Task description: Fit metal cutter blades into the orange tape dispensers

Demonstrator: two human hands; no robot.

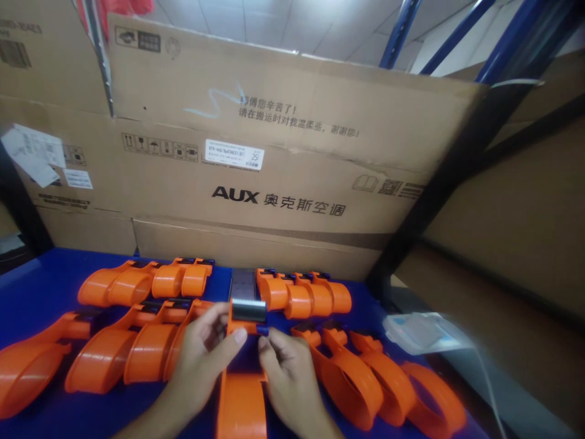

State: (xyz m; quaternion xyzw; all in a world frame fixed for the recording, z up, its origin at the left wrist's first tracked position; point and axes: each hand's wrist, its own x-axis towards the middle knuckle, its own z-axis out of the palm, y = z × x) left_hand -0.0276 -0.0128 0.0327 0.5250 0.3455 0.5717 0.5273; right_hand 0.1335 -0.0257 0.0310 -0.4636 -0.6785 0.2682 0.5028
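In front of me is an orange tape dispenser (242, 402) with a serrated metal blade and a black plate at its head. My left hand (208, 341) grips the head from the left, its thumb lying across the orange front below the plate. A small blue part (262, 330) sticks out at the head's right side. The curled fingers of my right hand (286, 360) are at that side, thumb and forefinger against the dispenser by the blue part. Their exact contact is partly hidden. No tape roll shows on the dispenser.
More orange tape dispensers stand in rows on the blue tabletop (27, 274), at left (103, 360) and at right (356, 378). Behind them rises a cardboard wall (173, 195). A dark metal post (420, 201) slants at right, near a clear plastic package (425, 332).
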